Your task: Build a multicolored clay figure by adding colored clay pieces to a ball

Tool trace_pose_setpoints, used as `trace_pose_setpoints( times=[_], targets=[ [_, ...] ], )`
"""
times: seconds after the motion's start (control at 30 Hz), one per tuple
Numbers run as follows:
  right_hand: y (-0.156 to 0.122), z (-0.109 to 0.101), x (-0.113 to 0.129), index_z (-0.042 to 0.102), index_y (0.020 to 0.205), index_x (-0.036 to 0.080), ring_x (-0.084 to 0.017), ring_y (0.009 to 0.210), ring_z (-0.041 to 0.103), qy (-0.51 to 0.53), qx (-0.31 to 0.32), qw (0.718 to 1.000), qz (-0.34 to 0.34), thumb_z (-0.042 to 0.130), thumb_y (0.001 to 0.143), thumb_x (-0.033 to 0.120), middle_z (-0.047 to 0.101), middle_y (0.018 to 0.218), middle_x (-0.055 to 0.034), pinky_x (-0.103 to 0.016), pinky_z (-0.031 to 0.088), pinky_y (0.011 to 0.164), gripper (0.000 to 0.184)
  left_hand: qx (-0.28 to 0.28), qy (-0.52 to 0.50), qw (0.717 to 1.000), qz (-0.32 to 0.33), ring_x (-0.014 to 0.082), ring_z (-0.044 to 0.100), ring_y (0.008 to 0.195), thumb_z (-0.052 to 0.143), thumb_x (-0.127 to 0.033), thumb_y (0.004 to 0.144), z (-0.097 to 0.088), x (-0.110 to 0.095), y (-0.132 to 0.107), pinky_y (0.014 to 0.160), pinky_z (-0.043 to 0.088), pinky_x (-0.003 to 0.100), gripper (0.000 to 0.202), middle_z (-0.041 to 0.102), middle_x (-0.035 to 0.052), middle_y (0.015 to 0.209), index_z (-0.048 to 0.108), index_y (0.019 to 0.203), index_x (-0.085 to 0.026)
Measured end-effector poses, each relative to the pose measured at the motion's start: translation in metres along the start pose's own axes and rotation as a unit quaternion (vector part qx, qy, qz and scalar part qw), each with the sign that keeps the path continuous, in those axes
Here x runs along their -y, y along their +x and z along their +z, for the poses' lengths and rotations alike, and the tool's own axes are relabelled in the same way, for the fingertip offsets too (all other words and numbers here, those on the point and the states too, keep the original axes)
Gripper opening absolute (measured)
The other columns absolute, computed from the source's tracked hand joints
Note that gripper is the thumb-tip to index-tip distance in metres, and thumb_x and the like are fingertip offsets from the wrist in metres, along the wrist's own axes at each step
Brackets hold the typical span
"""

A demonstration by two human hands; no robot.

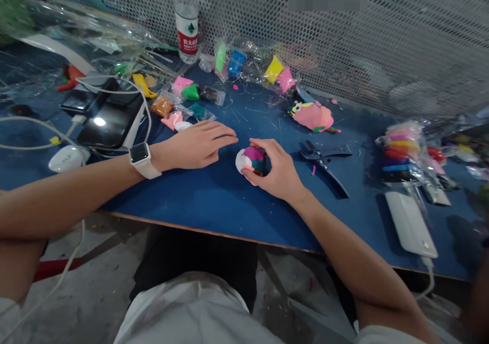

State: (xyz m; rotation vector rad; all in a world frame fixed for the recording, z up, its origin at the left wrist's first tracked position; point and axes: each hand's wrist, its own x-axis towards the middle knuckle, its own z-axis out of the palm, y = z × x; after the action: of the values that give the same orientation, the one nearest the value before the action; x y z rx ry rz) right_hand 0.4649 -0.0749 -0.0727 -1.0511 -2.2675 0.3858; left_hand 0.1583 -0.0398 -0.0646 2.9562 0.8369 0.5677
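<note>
My right hand (277,168) curls around a multicoloured clay ball (255,159) on the blue table. White, magenta, teal and peach patches show on the ball, and the palm hides its right side. To its left, my left hand (204,143) hovers palm down with fingers stretched out, holding nothing and apart from the ball. A white clay piece (183,126) lies just behind the left wrist. Right of my right hand rest dark-handled pliers (324,163). Farther back lies a pink clay figure (311,116) with a googly eye.
Clay packets (191,92) lie along the back, near a water bottle (187,26). Black phone-like devices (110,117) and white cables occupy the left. A stack of coloured clay packs (401,153) and a white power bank (410,224) sit at right. A perforated metal panel (252,13) bounds the back.
</note>
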Motion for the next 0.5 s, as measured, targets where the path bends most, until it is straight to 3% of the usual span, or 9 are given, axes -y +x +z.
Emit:
trace_pose_setpoints(
  times=[0.17, 0.3, 0.5],
  targets=[
    [0.0, -0.012, 0.007, 0.071, 0.143, 0.031, -0.039, 0.129, 0.078, 0.008, -0.053, 0.998, -0.03, 0.083, 0.1, 0.047, 0.081, 0.141, -0.0152, -0.06, 0.066, 0.112, 0.048, -0.029, 0.018, 0.999, -0.006, 0.0373, 0.069, 0.148, 0.052, -0.016, 0.111, 0.002, -0.003, 0.001, 0.127, 0.056, 0.059, 0.051, 0.073, 0.021, 0.157, 0.068, 0.159, -0.013],
    [-0.001, -0.027, 0.006, 0.072, 0.145, 0.034, -0.041, 0.134, 0.077, -0.011, -0.066, 0.997, -0.045, 0.081, 0.1, 0.044, 0.08, 0.145, -0.0148, -0.065, 0.063, 0.117, 0.047, -0.026, 0.063, 0.996, -0.056, 0.042, 0.066, 0.149, 0.055, -0.02, 0.111, -0.003, -0.003, -0.001, 0.123, 0.056, 0.062, 0.049, 0.068, 0.0238, 0.161, 0.07, 0.157, -0.012],
    [-0.002, -0.039, -0.011, 0.074, 0.148, 0.037, -0.037, 0.146, 0.073, 0.099, 0.088, 0.981, -0.143, 0.065, 0.107, 0.035, 0.08, 0.149, -0.0111, -0.063, 0.06, 0.125, 0.043, 0.023, 0.096, 0.99, -0.099, 0.0457, 0.058, 0.157, 0.052, -0.028, 0.112, 0.002, 0.004, -0.007, 0.125, 0.054, 0.064, 0.043, 0.056, 0.0255, 0.173, 0.078, 0.142, -0.011]
  ],
)
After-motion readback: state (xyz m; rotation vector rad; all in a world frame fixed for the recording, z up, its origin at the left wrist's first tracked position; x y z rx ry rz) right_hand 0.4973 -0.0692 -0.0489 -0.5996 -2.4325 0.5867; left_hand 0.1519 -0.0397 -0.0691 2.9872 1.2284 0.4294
